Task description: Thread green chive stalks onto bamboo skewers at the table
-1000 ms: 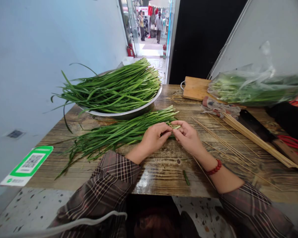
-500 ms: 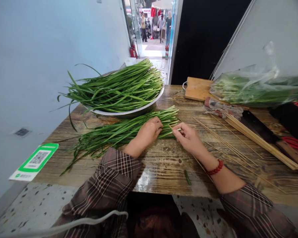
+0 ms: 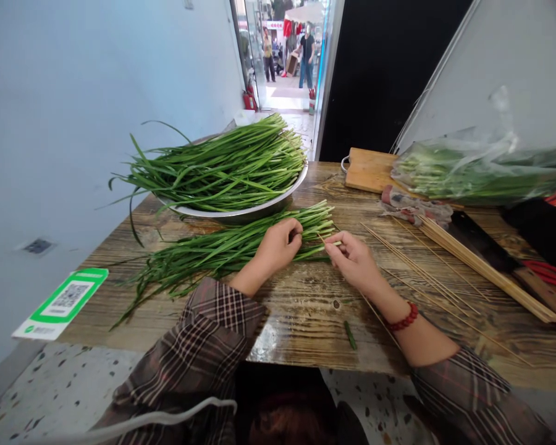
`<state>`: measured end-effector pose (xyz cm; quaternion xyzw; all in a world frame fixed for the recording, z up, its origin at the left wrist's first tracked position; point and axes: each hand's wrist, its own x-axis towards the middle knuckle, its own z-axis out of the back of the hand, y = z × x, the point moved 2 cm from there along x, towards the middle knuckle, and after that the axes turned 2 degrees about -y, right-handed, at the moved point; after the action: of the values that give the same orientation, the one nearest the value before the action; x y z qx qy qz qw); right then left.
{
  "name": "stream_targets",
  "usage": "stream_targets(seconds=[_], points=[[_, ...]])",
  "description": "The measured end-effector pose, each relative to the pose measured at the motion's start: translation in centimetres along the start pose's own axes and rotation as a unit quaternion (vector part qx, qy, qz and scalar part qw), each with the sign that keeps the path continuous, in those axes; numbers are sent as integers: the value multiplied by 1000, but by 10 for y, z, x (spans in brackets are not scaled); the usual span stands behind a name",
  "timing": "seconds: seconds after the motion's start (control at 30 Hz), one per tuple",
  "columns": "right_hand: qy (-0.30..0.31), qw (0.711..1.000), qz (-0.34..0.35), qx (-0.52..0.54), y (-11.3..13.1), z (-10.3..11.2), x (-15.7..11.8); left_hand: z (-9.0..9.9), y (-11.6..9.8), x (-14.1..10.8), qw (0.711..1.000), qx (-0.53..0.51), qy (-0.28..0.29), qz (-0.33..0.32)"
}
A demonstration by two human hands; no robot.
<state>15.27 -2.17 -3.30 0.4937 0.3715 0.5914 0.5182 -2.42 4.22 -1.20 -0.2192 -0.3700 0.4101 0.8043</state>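
My right hand (image 3: 352,258) pinches a thin bamboo skewer (image 3: 321,238); its tip pokes out past the fingertips and its shaft runs back under the wrist. The pale end of a garlic chive stalk (image 3: 315,251) shows at the same fingertips. My left hand (image 3: 278,246) rests over the loose pile of garlic chives (image 3: 204,250), thumb and index finger curled together; whether a stalk is between them is hidden. Behind the pile, a metal basin (image 3: 259,209) holds a large heap of garlic chives (image 3: 222,167).
Loose skewers (image 3: 412,262) lie right of my hand, beside a skewer bundle (image 3: 486,266) and a dark-bladed knife (image 3: 484,241). Farther back are a cutting board (image 3: 368,170) and a plastic bag of greens (image 3: 482,170). A QR-code card (image 3: 65,303) sits at the left table edge.
My left thumb and fingers have shifted slightly, leaving a rounder gap between them. My right hand keeps its pinch on the skewer, almost in place. The view has tilted slightly.
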Motion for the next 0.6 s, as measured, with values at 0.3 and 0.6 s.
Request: stream_targets(seconds=[0.3,0.6], points=[[-8,1000,3,27,10,2,1,4,-9,0,987,-150,14,59],[-13,1000,18,17,13,3,0,6,-18,0,994,-104,27,11]])
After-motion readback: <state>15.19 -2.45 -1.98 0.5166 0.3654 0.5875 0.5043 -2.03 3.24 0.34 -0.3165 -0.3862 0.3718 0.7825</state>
